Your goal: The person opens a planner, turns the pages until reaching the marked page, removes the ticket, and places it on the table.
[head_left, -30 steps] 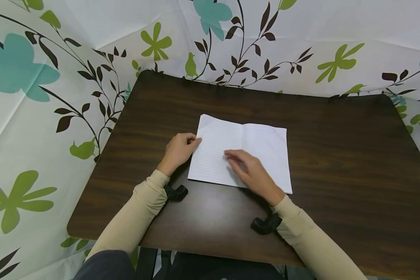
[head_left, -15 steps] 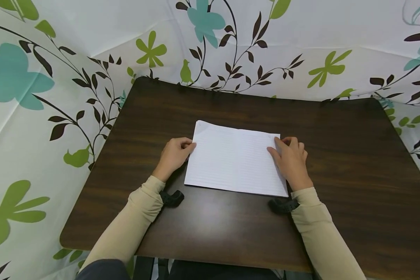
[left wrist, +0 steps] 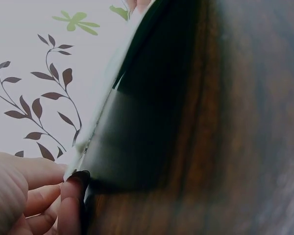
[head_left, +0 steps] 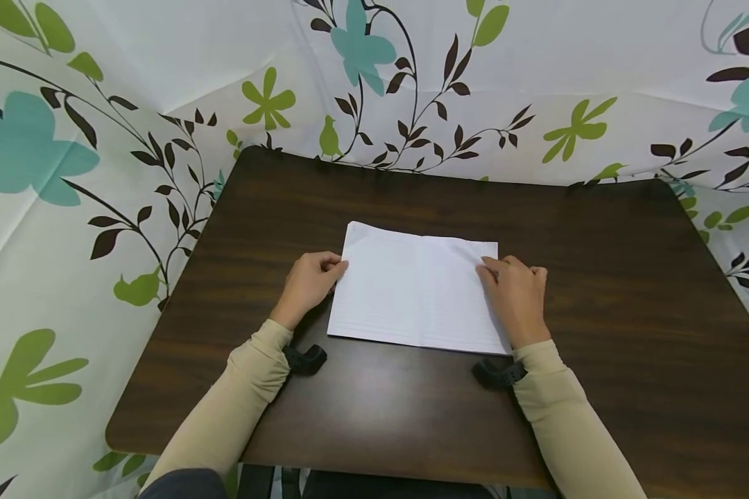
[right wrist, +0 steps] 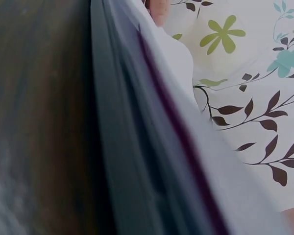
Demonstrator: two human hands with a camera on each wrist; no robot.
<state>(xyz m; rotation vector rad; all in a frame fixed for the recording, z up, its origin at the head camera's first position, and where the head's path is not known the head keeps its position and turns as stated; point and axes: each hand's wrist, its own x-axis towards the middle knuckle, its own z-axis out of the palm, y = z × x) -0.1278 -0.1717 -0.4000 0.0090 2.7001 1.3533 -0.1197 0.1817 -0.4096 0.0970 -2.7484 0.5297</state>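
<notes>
Notebook (head_left: 406, 291) lies open, its white pages faintly ruled. I see the left hand (head_left: 307, 285) and right hand (head_left: 517, 296) pinching opposite sides, fingers curled.

A dark brown, wood-grained table (head_left: 612, 298) with rounded corners stands against creased white fabric (head_left: 555, 48) that covers the wall behind and the left side, printed with teal flowers (head_left: 28, 149), green birds (head_left: 139, 289) and dark leafy stems (head_left: 406, 62), while soft light (head_left: 381, 412) glares off the near tabletop.

No lettering, label, brand, number or sign can be read on the open notebook (head_left: 381, 291) or elsewhere.
</notes>
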